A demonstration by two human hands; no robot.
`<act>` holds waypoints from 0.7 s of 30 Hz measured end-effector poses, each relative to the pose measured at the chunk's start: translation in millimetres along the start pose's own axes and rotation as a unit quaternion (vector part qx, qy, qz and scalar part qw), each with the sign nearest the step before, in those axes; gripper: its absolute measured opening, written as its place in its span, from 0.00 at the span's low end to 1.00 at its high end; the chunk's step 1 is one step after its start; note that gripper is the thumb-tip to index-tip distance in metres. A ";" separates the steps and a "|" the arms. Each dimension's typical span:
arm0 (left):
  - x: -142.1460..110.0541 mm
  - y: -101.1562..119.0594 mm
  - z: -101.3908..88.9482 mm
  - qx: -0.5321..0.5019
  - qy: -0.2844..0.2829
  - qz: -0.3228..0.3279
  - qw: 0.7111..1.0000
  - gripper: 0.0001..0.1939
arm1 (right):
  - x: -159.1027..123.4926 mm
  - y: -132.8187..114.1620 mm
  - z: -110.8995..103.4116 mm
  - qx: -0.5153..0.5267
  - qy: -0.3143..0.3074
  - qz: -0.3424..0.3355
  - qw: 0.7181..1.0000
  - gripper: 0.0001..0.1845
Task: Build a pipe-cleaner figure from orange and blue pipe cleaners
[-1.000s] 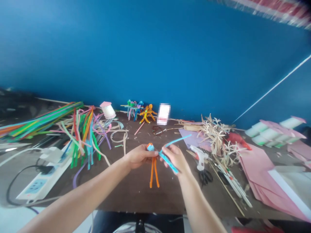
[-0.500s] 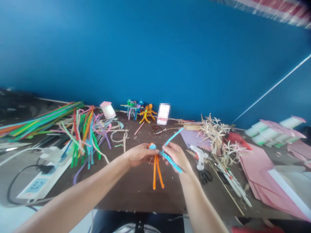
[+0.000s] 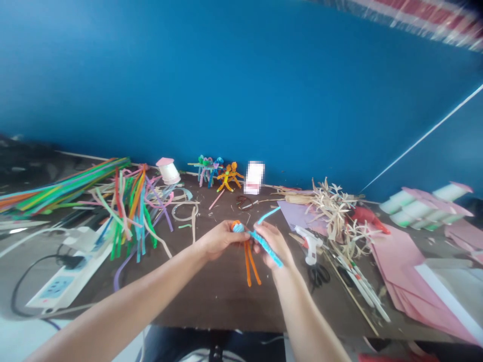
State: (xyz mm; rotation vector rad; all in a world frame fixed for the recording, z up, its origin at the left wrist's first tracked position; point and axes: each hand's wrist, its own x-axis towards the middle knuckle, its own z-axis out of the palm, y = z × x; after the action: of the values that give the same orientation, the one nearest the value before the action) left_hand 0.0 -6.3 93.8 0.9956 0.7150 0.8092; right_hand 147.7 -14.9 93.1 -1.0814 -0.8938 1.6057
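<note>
Presently, the lower edge of the view cuts off both forearms (image 3: 145, 286). Nearest, two orange stems (image 3: 253, 264) extend from the pipe-cleaner figure (image 3: 237, 228); they appear bare, so the figure is judged partly built. Scissors (image 3: 319, 275) lie to the right of the figure, unused.

The left hand (image 3: 220, 242) closes thumb and fingers on the figure, beside its rounded orange-and-blue top. Just right of the figure, the right hand (image 3: 275, 240) pinches a blue stem (image 3: 268, 249): one section is thick and looks coiled; the other end is thin and free. Coiling is judged advanced but incomplete. Fingers cover the junction; whether stem and figure are joined cannot be determined.

Further right of the figure lies a glue gun (image 3: 311, 245), beyond the scissors. Left of the figure and farther back, coloured stems (image 3: 140, 213) overlap, preventing a count. Beyond the figure stand small formed figures (image 3: 226, 179), blurred in detail; a pixelated card (image 3: 255, 174) beside them is unreadable.
</note>
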 end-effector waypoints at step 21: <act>16.4 -4.3 22.8 -0.203 0.202 0.055 0.957 0.09 | 0.0 11.3 9.9 -0.046 0.116 -0.147 0.981 0.11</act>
State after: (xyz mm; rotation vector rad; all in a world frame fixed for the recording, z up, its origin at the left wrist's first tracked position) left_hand 28.3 -3.7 96.0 0.5034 0.8023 1.2221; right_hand 134.9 -18.4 86.1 -1.1161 -0.9304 1.1791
